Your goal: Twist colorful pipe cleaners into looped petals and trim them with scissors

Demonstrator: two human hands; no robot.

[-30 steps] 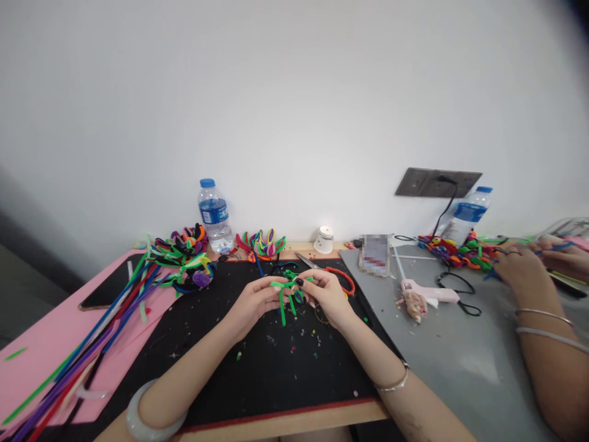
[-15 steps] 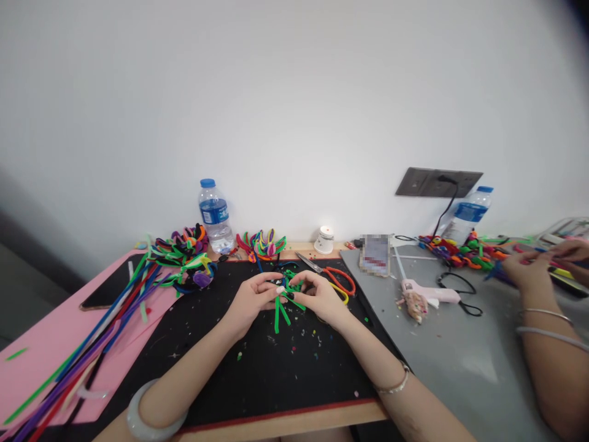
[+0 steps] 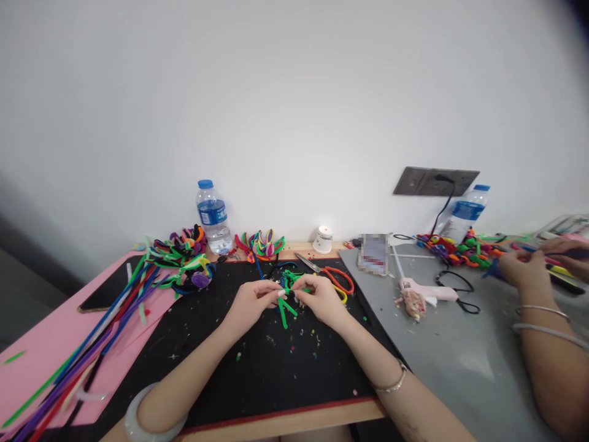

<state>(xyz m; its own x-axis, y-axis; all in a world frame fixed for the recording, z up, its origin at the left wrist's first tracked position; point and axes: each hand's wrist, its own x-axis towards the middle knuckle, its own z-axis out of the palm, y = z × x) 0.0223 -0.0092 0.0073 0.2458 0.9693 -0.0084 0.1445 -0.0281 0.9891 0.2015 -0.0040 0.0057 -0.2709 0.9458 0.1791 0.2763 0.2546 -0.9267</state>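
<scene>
Over the black mat (image 3: 257,374), my left hand (image 3: 257,301) pinches green fuzzy stems (image 3: 284,312), whose ends hang down between the hands. My right hand (image 3: 318,298) is pinched on the same green piece, its fingertips close to those of my left. More green curled pieces (image 3: 289,277) lie just behind the fingertips. Scissors with red and yellow handles (image 3: 338,279) rest behind my right hand. Small coloured scraps are scattered over the mat.
Long coloured stems (image 3: 99,344) and a phone (image 3: 108,288) lie on a pink sheet at left. Bottles (image 3: 214,218), a white cup (image 3: 323,239) and fuzzy bundles (image 3: 181,252) line the wall. Right: a glue gun (image 3: 426,291) and another person's hands (image 3: 527,270).
My hands have drawn closer around the green piece, and its hanging ends have shifted slightly right. My right fingers are more closely pinched. The view has shifted slightly.
</scene>
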